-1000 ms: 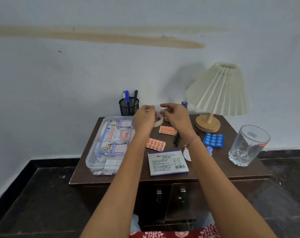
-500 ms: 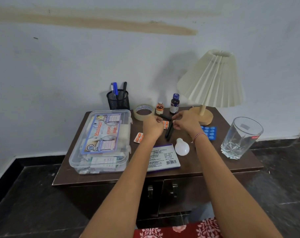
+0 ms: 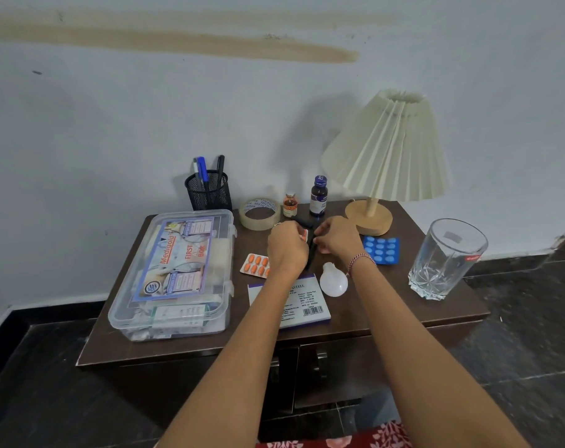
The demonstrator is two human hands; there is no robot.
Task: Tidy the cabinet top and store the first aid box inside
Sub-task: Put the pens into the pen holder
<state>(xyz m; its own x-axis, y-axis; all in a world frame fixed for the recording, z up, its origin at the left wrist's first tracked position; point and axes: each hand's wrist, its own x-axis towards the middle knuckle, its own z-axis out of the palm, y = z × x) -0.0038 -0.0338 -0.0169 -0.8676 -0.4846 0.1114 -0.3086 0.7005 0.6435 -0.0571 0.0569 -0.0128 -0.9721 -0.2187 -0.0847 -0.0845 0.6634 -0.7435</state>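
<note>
Both hands meet at the centre of the frame, over the middle of the dark brown wooden tabletop [image 3: 387, 318]. The left hand [image 3: 287, 250] is curled over an orange blister strip [image 3: 303, 235], of which only a corner shows, so whether it truly grips the strip I cannot tell. The right hand [image 3: 337, 236] is just beside it, fingers pinched narrow at a slim black pen [image 3: 311, 257] whose long axis runs from the hands down toward the lower edge of the frame. That pen lies between the two hands, a touch nearer the right one, I'd judge.

The clear plastic first aid box [image 3: 174, 273], lid on, sits at centre left, just beside the left forearm. A second orange blister strip [image 3: 256, 264] is half hidden by the left wrist; the cabinet doors below are mostly blocked by the arms.
</note>
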